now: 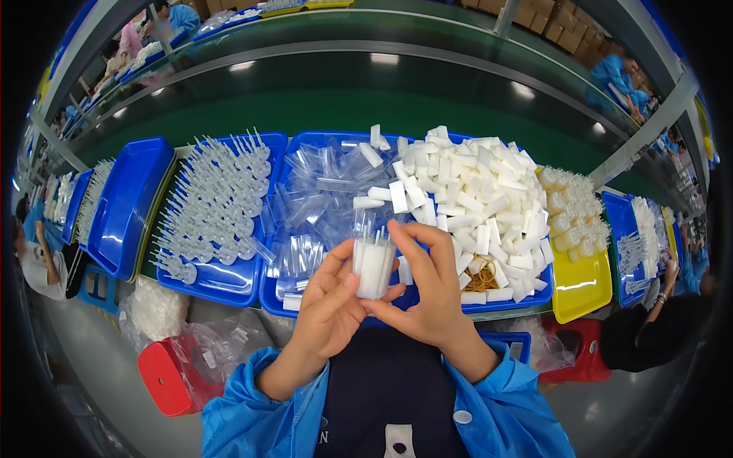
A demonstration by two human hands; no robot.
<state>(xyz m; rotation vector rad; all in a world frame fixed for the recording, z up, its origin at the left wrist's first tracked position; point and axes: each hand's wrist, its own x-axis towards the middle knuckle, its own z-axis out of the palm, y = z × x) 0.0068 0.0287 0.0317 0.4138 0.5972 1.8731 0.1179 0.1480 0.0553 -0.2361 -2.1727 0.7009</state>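
Between my two hands, over the front of the blue trays, a bundle of clear plastic tubes (373,267) stands upright. White pieces fill its lower part, and thin clear stems rise above them at the top. My left hand (330,298) wraps it from the left, with thumb and fingers pressed on its side. Around the right side closes my right hand (427,278), its index fingertip near the upper rim and its thumb low on the bundle. The fingers partly hide the bundle's base.
Clear tubes (313,191) lie in the middle blue tray beside a heap of white foam blocks (489,198) with rubber bands (481,276). Stemmed plastic pieces (217,198) fill a left tray. Finished-looking bundles (573,210) occupy a yellow tray (580,294). Behind runs a green conveyor (343,103).
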